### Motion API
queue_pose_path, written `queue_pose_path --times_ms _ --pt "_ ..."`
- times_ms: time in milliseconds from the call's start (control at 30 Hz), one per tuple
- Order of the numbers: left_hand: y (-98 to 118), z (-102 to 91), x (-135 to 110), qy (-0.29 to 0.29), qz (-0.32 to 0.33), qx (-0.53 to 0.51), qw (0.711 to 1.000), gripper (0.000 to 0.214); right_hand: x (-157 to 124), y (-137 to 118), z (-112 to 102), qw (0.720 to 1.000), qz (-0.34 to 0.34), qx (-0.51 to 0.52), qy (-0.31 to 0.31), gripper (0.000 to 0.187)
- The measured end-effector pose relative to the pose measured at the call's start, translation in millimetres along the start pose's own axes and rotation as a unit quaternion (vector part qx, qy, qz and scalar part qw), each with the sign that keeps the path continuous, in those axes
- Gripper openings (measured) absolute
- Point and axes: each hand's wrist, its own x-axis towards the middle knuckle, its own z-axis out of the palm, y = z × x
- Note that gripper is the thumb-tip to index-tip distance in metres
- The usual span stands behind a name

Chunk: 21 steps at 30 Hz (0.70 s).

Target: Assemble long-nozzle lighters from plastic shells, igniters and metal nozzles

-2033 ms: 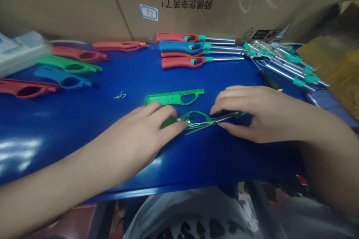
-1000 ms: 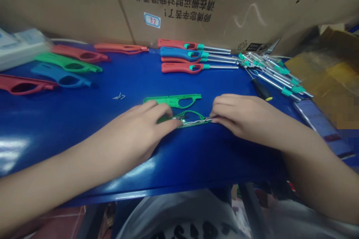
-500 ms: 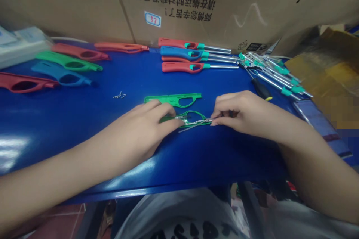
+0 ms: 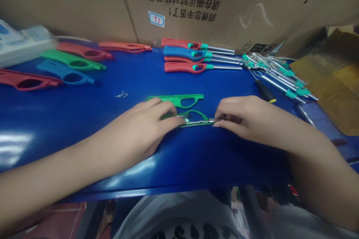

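A green lighter shell half (image 4: 196,118) lies on the blue table (image 4: 84,119) between my hands, with a thin white wire and a metal part inside it. My left hand (image 4: 143,127) presses its fingers down on the shell's left end. My right hand (image 4: 241,117) pinches the metal tube at the shell's right end with fingers closed. A second green shell half (image 4: 176,100) lies just behind, apart from both hands.
Finished red and blue lighters (image 4: 193,56) lie at the back centre. Metal tubes with teal caps (image 4: 277,74) and a black screwdriver (image 4: 263,91) are at the right. Empty coloured shells (image 4: 64,69) lie at the left, small metal bits (image 4: 122,95) nearby. Cardboard boxes (image 4: 182,3) stand behind.
My right hand has shifted slightly, keeping its pinch on the metal tube at the shell's end. My left hand has stayed pressed on the shell. The camera moved a little.
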Motion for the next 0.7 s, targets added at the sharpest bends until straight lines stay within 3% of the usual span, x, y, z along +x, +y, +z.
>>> queue_pose_path --times_ms 133,367,467,567,700 --pt "-1.4 1.2 -0.1 0.003 -0.003 -0.003 1.0 0.039 5.0 1.6 2.2 0.999 0.022 0.042 0.019 0.024" --pt "-0.2 1.5 1.3 -0.002 -0.015 -0.019 1.0 0.035 14.1 5.7 5.1 0.987 0.127 0.098 0.006 0.022" --pt "1.1 0.7 1.7 -0.004 -0.015 -0.02 1.0 0.036 13.5 2.2 5.5 0.989 0.071 0.129 0.023 0.005" --pt "2.4 -0.3 1.5 -0.009 -0.017 -0.014 1.0 0.038 12.8 -4.6 11.6 0.99 -0.022 0.134 0.035 0.019" --pt "3.3 -1.1 1.5 -0.015 -0.023 -0.007 1.0 0.04 15.2 -13.9 28.4 0.996 -0.051 0.026 0.069 0.018"
